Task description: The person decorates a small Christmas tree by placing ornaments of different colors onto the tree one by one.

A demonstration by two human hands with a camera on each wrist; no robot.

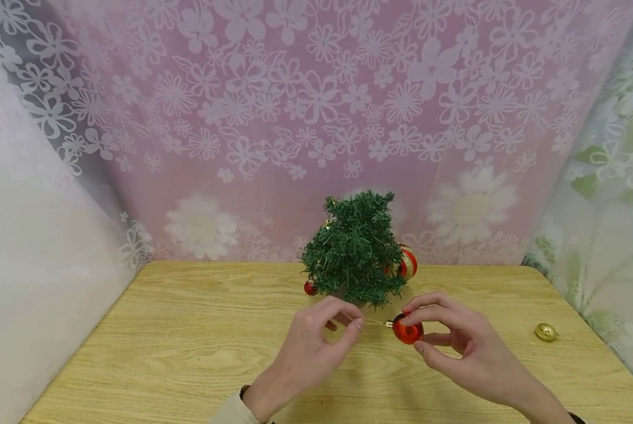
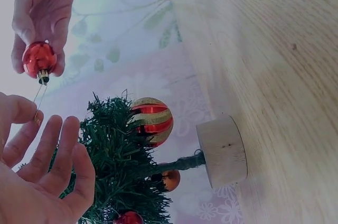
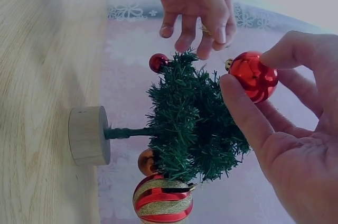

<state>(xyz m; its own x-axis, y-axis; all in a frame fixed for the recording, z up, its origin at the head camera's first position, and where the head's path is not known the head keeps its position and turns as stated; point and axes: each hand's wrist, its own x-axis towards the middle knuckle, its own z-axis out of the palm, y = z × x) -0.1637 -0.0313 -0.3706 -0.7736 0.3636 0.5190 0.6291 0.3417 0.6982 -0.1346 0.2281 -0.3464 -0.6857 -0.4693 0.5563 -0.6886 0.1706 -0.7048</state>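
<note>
A shiny red bauble [image 1: 408,330] with a gold cap is held between the fingertips and thumb of my right hand [image 1: 467,347]. My left hand [image 1: 321,335] pinches the thin gold hanging loop [image 1: 374,322] of that bauble, which stretches taut between both hands. Just behind the hands stands a small green artificial Christmas tree [image 1: 353,247]. Its round wooden base [image 2: 224,151] shows in both wrist views. On the tree hang a large red-and-gold striped bauble [image 3: 162,199], an orange-brown bauble [image 3: 148,162] and a small dark red bauble [image 3: 158,63].
A gold ornament [image 1: 546,332] lies on the right side of the wooden table [image 1: 189,347]. Flower-patterned cloth [image 1: 295,118] hangs behind the table and along both sides.
</note>
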